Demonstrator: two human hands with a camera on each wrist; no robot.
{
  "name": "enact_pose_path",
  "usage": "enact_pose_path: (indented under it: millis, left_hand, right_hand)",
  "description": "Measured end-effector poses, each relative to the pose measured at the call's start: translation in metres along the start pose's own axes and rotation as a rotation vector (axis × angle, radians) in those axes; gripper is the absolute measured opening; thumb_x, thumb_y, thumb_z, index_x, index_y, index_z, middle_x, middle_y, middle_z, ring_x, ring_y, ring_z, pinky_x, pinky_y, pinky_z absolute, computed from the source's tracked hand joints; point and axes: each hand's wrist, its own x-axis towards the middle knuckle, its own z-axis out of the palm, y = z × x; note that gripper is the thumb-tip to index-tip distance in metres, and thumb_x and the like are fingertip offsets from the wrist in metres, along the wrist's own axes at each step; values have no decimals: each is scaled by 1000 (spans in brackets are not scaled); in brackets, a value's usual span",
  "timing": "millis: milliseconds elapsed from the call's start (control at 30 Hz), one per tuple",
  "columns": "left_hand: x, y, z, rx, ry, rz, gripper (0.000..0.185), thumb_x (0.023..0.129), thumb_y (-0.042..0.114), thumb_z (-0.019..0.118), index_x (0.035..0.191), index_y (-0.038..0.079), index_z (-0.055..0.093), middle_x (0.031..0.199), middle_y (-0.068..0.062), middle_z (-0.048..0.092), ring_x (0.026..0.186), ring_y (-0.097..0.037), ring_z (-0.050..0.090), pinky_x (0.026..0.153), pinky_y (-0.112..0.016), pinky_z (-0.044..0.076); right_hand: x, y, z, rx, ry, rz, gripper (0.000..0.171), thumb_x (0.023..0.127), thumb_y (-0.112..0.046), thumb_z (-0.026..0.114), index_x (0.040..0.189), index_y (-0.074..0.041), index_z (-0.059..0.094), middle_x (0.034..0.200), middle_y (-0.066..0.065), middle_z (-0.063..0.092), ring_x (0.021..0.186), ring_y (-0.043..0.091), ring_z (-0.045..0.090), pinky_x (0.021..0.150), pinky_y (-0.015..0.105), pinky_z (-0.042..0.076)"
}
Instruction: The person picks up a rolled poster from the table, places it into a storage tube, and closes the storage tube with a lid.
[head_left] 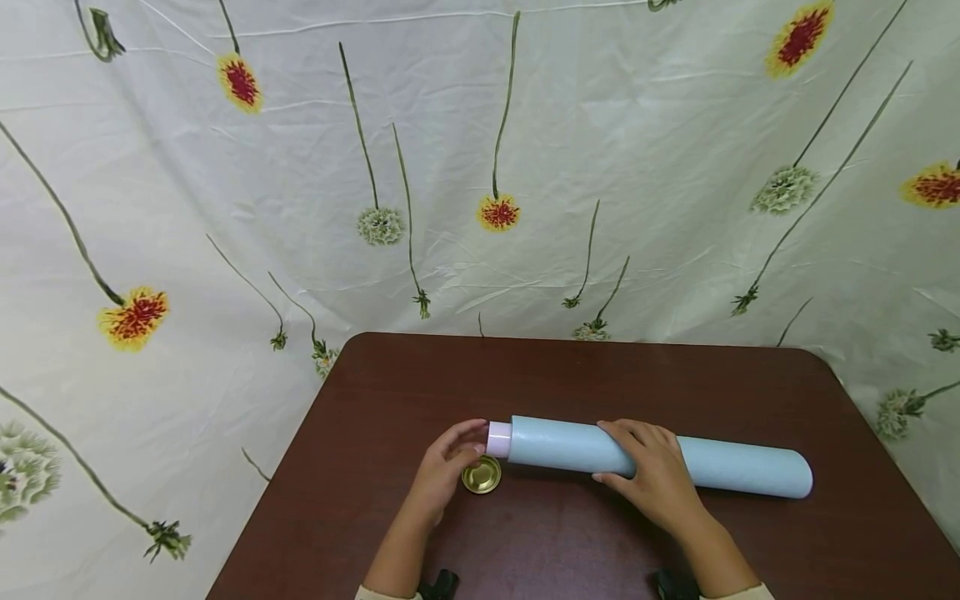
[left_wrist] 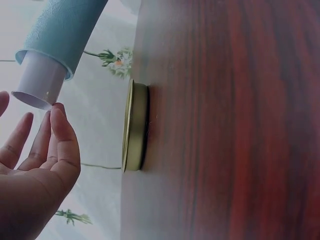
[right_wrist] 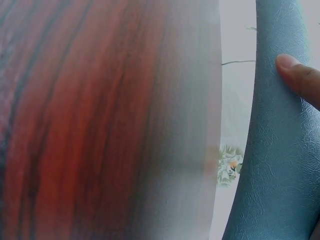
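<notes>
A long light blue cardboard tube [head_left: 735, 465] lies lengthwise above the brown table, a shorter, narrower pale inner tube [head_left: 498, 439] sticking out of its left end. My right hand [head_left: 652, 471] grips the blue tube around its middle, fingers over the top and thumb [right_wrist: 296, 70] along the near side. At the inner tube's hollow end is my left hand [head_left: 450, 467], fingers spread and loosely bent, thumb tip right at the rim in the left wrist view. Just below that hand, a round gold metal lid [head_left: 482, 475] lies flat on the table.
The dark brown table [head_left: 420, 383] has rounded far corners. Behind and beside it hangs a white cloth [head_left: 300, 167] printed with flowers and stems. Dark wrist straps [head_left: 442, 583] show at both forearms.
</notes>
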Motion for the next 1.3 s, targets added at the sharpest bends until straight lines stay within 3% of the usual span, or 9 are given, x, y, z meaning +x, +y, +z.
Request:
enact_pose_path:
  millis: [467,700,1000,1300]
  left_hand:
    - [0,-2,4,21,-34,-3,40,95,8,62,135,7,61,137,-16,62,109,-13,64,86,-27,54]
    - [-1,-3,6,14,-59,-11,39,96,8,61,135,7,61,136,-16,63,114,-20,63,89,-29,55]
    - [-3,-2,11,20,-99,-1,40,97,6,57,137,2,57,138,-23,60,109,-15,65,89,-29,55]
    - [-3,0,12,49,-127,2,45,97,6,59,141,9,55,138,-16,63,130,-29,57,100,-26,49]
  right_hand:
    - [0,-2,1,-1,-12,4,81,66,-38,93,138,-18,62,123,4,65,115,31,61,103,56,37]
    - [0,-3,1,2,-17,13,81,66,-38,93,138,-19,62,124,4,65,116,31,60,103,55,36]
    - [-1,-4,2,2,-21,16,81,66,-38,94,138,-19,62,124,4,65,116,31,60,103,55,36]
    - [-1,-6,3,8,-21,10,81,66,-39,93,138,-19,62,124,3,65,116,30,60,103,54,36]
